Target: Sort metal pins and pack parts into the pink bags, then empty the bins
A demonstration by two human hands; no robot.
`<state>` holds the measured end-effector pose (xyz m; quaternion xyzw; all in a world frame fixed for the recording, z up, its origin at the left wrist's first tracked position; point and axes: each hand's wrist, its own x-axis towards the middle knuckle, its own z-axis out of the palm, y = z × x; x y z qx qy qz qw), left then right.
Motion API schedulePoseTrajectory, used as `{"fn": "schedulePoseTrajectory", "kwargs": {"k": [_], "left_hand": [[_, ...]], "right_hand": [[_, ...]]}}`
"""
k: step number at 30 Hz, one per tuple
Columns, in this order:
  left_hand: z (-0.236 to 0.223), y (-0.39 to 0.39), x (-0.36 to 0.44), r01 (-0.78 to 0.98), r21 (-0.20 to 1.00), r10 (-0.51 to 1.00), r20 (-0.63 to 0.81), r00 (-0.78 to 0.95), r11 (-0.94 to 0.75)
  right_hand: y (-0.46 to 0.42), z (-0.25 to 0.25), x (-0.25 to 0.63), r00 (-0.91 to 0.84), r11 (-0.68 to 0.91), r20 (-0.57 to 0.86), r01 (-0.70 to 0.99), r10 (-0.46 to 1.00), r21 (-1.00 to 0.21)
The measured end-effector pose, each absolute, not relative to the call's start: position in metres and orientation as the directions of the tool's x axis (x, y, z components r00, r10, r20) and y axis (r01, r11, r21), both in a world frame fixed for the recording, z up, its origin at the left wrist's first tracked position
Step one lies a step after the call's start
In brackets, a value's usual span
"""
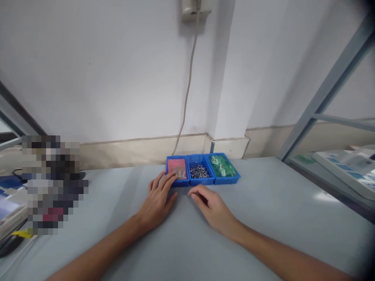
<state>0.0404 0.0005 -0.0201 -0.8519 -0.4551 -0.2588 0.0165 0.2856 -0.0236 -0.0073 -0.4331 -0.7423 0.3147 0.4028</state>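
Three small blue bins stand side by side on the table. The left bin (182,183) holds a pink sheet (175,163) and a clear packet (180,172) with pale strips. Many thin silver metal pieces (199,171) lie in the middle bin (202,181). Green and whitish clear pieces (222,166) fill the right bin (227,180). My left hand (156,201) is open, its fingers stretched over the near left edge of the left bin. In front of the middle bin, my right hand (216,209) has thumb and fingers pressed together; whatever is between them is hidden.
A grey tabletop (181,242) runs back to the wall. A cable (190,74) hangs from a wall box (195,9) down behind the bins. Blurred-out items (55,187) and cables lie at the left, and a metal frame (310,121) rises along the right edge.
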Motion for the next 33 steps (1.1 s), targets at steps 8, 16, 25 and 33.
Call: {"fn": "schedulePoseTrajectory", "kwargs": {"k": [8, 16, 25, 33], "left_hand": [[-0.001, 0.013, 0.044, 0.792, 0.138, 0.737, 0.487, 0.468, -0.594], [0.049, 0.096, 0.083, 0.845, 0.076, 0.815, 0.320, 0.483, -0.530], [0.033, 0.120, 0.100, 0.932, 0.068, 0.920, 0.196, 0.338, -0.357], [0.034, 0.112, 0.108, 0.927, 0.038, 0.907, 0.227, 0.355, -0.372]], "right_hand": [[-0.024, -0.007, 0.286, -0.295, 0.448, 0.354, 0.373, 0.888, -0.812], [-0.023, -0.009, 0.286, -0.282, 0.448, 0.360, 0.378, 0.889, -0.810], [-0.024, -0.009, 0.286, -0.304, 0.455, 0.354, 0.391, 0.885, -0.800], [-0.025, -0.007, 0.285, -0.318, 0.443, 0.331, 0.409, 0.888, -0.798]]}}
